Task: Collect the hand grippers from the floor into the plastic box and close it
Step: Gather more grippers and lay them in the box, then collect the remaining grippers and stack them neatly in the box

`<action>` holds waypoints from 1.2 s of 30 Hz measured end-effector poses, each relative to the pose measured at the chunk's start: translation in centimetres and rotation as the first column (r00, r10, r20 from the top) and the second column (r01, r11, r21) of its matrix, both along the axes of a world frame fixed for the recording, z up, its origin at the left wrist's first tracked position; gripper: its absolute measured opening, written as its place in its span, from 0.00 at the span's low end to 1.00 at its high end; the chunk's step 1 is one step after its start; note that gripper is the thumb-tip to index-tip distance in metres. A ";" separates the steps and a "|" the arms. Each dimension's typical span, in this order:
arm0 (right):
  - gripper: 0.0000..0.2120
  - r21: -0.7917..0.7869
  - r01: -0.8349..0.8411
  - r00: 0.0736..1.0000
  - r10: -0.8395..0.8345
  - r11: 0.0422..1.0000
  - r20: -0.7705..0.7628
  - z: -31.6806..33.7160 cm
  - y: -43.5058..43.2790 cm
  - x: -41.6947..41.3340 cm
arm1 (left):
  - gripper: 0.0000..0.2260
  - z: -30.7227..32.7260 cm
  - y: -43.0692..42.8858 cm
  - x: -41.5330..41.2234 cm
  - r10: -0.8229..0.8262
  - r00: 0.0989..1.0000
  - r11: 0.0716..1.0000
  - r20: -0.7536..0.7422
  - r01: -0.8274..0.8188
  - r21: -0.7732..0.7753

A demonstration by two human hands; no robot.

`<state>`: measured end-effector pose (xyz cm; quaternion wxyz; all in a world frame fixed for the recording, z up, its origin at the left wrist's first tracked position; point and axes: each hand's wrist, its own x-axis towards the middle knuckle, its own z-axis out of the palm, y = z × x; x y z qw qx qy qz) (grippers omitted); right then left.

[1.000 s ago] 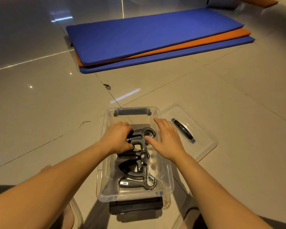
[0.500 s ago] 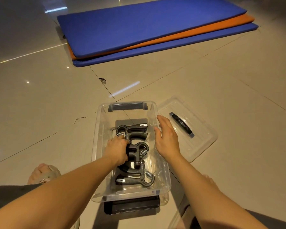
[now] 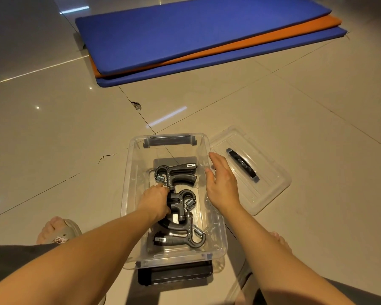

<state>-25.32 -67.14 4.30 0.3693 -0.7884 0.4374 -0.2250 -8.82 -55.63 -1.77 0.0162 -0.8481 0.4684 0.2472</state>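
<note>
Three hand grippers (image 3: pixel 182 179): inside plastic box (image 3: pixel 128 172).
One lid (image 3: pixel 262 192): right of box.
Left hand (image 3: pixel 155 202): grips middle gripper (image 3: pixel 179 200).
Right hand (image 3: pixel 223 186): flat, empty, at box's right rim.

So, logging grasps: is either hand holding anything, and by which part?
The left hand grips the middle hand gripper by its handle end; the right hand holds nothing.

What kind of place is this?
Probably a home workout room or small gym: stacked blue and orange exercise mats lie on a glossy tiled floor, and spring hand grippers sit in a clear plastic box.
</note>
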 end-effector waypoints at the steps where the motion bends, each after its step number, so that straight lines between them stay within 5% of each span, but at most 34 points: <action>1: 0.22 -0.002 0.001 1.000 -0.001 1.000 0.002 0.0 0.0 0.0 | 0.19 0.0 0.0 -0.1 0.028 0.999 1.000 -0.030 -0.028 -0.007; 11: 0.22 -0.017 -0.004 1.000 0.004 1.000 -0.005 0.0 0.0 0.0 | 0.24 0.6 -0.2 -0.4 0.091 0.991 0.996 -0.097 -0.092 -0.001; 15: 0.21 -0.019 0.000 1.000 -0.001 1.000 -0.020 0.2 -0.1 0.1 | 0.36 2.7 -1.0 -0.3 0.285 0.891 0.941 -0.353 -0.331 -0.076; 18: 0.22 0.000 -0.001 0.999 0.001 1.000 -0.041 0.8 0.0 0.1 | 0.34 5.8 -1.0 0.8 0.321 0.826 0.895 -0.463 -0.424 -0.136; 25: 0.23 -0.006 -0.004 0.976 0.003 1.000 -0.219 4.5 0.5 0.8 | 0.24 14.1 4.3 3.4 0.238 0.866 0.753 -0.440 -0.451 -0.479; 30: 0.17 -0.081 -0.026 0.987 0.013 0.996 -0.161 9.7 4.4 2.5 | 0.21 19.9 9.9 4.4 0.310 0.827 0.640 -0.469 -0.547 -0.540; 36: 0.12 -0.158 -0.233 0.972 0.236 0.960 -0.004 17.7 12.3 6.4 | 0.23 25.8 20.3 4.3 0.357 0.820 0.562 -0.448 -0.572 -0.598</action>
